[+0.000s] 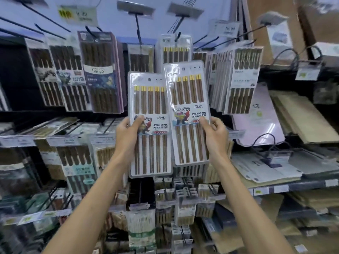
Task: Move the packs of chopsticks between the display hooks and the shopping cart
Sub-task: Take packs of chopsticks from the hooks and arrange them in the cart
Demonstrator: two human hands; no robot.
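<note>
Head view shows a thumb (137,123) laid flat on the front of each pack, with the other fingers curled out of sight behind the edge. So each hand is pinching its own pack at about mid-height. The left hand (126,133) has the left pack (150,99) by its left edge, and the right hand (215,132) has the right pack (187,92) by its right edge. Both packs are upright and side by side, their inner edges meeting, held free in the air. They sit just below a display hook (177,36) that carries a matching gold-tipped hanging pack (175,52). No shopping cart is in view. I can't tell whether they are going up or coming off. If hanging, each pack's top hole must be lined up with a hook tip, probably one pack at a time. If carting, both come down together.
</note>
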